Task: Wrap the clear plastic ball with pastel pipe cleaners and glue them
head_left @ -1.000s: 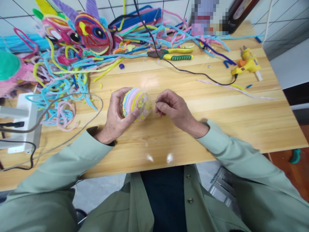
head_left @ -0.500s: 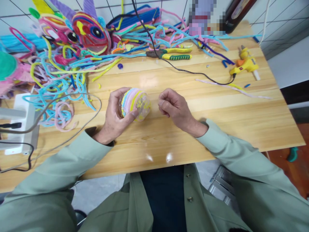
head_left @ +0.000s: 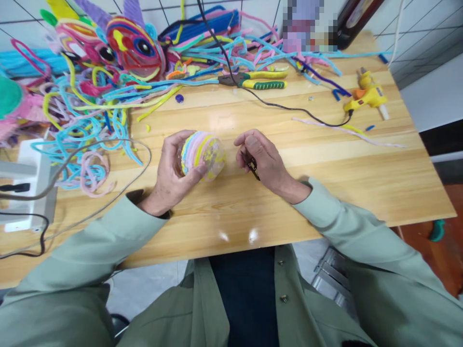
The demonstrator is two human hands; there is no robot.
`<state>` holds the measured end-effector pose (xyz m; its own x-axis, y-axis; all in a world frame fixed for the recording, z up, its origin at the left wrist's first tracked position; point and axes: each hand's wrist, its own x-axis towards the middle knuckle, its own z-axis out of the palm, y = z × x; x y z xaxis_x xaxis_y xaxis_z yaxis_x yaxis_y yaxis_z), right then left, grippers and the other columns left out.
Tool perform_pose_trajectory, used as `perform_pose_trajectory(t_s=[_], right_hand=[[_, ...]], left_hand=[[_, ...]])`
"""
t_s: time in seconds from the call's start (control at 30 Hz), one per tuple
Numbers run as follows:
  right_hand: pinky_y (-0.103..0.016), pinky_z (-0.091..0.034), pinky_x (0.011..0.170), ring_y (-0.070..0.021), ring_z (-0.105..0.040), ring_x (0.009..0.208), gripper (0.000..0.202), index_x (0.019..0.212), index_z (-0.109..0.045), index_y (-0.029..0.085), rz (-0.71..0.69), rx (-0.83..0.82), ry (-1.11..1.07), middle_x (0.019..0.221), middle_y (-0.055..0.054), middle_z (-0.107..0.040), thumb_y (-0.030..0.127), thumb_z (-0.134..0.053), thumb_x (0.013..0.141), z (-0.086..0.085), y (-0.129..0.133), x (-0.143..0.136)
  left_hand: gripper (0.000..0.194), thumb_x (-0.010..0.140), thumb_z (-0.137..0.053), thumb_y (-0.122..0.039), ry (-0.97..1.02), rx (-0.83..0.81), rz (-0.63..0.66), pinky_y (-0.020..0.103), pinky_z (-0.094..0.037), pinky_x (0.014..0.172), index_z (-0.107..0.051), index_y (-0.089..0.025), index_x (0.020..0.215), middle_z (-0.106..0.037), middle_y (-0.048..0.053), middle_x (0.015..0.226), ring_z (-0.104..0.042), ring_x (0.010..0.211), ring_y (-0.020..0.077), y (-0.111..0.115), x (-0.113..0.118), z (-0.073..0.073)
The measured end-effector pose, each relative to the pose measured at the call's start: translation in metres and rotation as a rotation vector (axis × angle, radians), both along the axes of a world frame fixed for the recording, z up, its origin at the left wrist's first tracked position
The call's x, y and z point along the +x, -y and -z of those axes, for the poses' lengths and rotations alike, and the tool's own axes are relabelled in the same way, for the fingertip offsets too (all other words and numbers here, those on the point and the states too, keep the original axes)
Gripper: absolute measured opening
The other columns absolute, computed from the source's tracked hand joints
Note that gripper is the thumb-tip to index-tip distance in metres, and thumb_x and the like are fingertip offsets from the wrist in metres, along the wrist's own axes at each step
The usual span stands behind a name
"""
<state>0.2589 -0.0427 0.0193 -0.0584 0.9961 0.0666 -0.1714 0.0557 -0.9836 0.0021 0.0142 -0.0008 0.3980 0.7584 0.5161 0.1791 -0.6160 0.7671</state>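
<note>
My left hand (head_left: 173, 176) is wrapped round a clear rounded piece (head_left: 198, 153) banded with blue, pink and yellow fuzzy strips; its right part is clear with yellow bits. To the right, apart from it, my right hand (head_left: 262, 156) has its fingers curled round a small dark object (head_left: 252, 165) with light markings, partly hidden under the thumb and palm. Both hands are over the middle of the wooden table (head_left: 231, 217).
Tangled pipe cleaners (head_left: 119, 125) and two colourful masks (head_left: 137, 48) lie at the back left. Green-yellow pliers (head_left: 267, 81) rest behind the hands. A yellow glue gun (head_left: 369, 96) with a black cable lies right. A white power strip (head_left: 31, 183) is at the left edge.
My right hand has turned and its fingers have loosened a little, so the dark object in it now shows. My left hand keeps its hold on the banded piece.
</note>
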Motion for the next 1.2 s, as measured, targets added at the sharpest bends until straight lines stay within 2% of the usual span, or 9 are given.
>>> perform_pose_trajectory(t_s=[0.1,0.3,0.47,0.6,0.73,0.8,0.93,1.07,1.2], right_hand=[[-0.028,-0.051,0.061,-0.0161,-0.062,0.064,0.055,0.107,-0.060,0.027,0.025,0.007,0.092,0.071,0.004,-0.067,0.081,-0.053,0.107,0.001,0.000,0.002],[-0.036,-0.056,0.088,-0.0212,-0.072,0.094,0.048,0.101,-0.066,0.026,0.274,0.248,0.725,0.099,-0.004,-0.079,0.070,-0.051,0.112,0.005,-0.010,0.022],[-0.036,-0.056,0.086,-0.0217,-0.072,0.094,0.034,0.109,-0.068,0.026,0.313,0.295,0.885,0.102,-0.004,-0.080,0.054,-0.049,0.116,0.008,-0.018,0.033],[-0.039,-0.053,0.084,-0.0263,-0.073,0.092,0.035,0.105,-0.073,0.023,0.295,0.140,1.246,0.099,-0.009,-0.082,0.056,-0.060,0.110,-0.009,-0.010,0.030],[-0.041,-0.048,0.083,-0.0341,-0.077,0.093,0.051,0.106,-0.076,0.016,0.140,-0.147,1.613,0.093,-0.016,-0.082,0.066,-0.071,0.102,-0.031,0.002,0.022],[-0.041,-0.046,0.081,-0.0365,-0.078,0.096,0.050,0.113,-0.076,0.014,0.062,-0.201,1.681,0.099,-0.019,-0.084,0.063,-0.070,0.103,-0.038,0.006,0.018],[-0.040,-0.043,0.078,-0.0383,-0.079,0.103,0.038,0.122,-0.074,0.013,-0.021,-0.236,1.718,0.110,-0.023,-0.084,0.045,-0.057,0.109,-0.042,0.007,0.016],[-0.040,-0.042,0.078,-0.0384,-0.079,0.102,0.035,0.122,-0.071,0.011,-0.007,-0.201,1.745,0.109,-0.025,-0.083,0.038,-0.052,0.109,-0.041,0.009,0.015],[-0.038,-0.041,0.075,-0.0351,-0.078,0.093,0.030,0.129,-0.066,0.013,-0.072,-0.155,1.725,0.105,-0.021,-0.083,0.030,-0.051,0.109,-0.038,0.009,0.017]], left_hand=[[0.071,0.096,-0.088,-0.063,0.008,-0.022,-0.005,0.050,-0.059,0.115,-0.061,-0.024,0.149,-0.070,0.010,0.143,-0.069,0.133,0.0320,0.001,0.001,-0.002],[0.068,0.096,-0.087,-0.066,0.019,-0.088,-0.012,0.051,-0.059,0.116,-0.061,-0.025,0.143,-0.070,0.010,0.143,-0.070,0.132,0.0320,0.005,0.004,-0.009],[0.064,0.097,-0.085,-0.063,0.001,-0.065,-0.017,0.050,-0.060,0.114,-0.062,-0.027,0.144,-0.071,0.008,0.143,-0.070,0.131,0.0301,0.004,0.005,-0.008],[0.064,0.094,-0.087,-0.061,0.008,-0.077,-0.023,0.056,-0.060,0.114,-0.063,-0.029,0.143,-0.071,0.009,0.142,-0.070,0.131,0.0332,0.004,0.005,-0.009],[0.062,0.092,-0.088,-0.060,-0.011,-0.112,-0.009,0.065,-0.056,0.118,-0.063,-0.037,0.144,-0.070,0.008,0.145,-0.069,0.135,0.0382,0.004,0.003,-0.013],[0.061,0.092,-0.088,-0.058,-0.012,-0.103,-0.005,0.065,-0.056,0.118,-0.064,-0.037,0.145,-0.070,0.008,0.145,-0.068,0.136,0.0381,0.004,0.003,-0.013],[0.062,0.096,-0.086,-0.056,-0.006,-0.051,-0.006,0.058,-0.059,0.116,-0.062,-0.033,0.148,-0.069,0.009,0.144,-0.070,0.133,0.0336,0.003,0.003,-0.008],[0.069,0.099,-0.083,-0.065,-0.030,0.002,-0.009,0.051,-0.060,0.117,-0.058,-0.028,0.150,-0.068,0.011,0.145,-0.070,0.135,0.0315,0.002,0.003,-0.003],[0.074,0.098,-0.080,-0.072,-0.068,-0.008,-0.013,0.052,-0.055,0.126,-0.054,-0.027,0.151,-0.067,0.011,0.147,-0.067,0.142,0.0330,0.001,0.002,-0.001]])
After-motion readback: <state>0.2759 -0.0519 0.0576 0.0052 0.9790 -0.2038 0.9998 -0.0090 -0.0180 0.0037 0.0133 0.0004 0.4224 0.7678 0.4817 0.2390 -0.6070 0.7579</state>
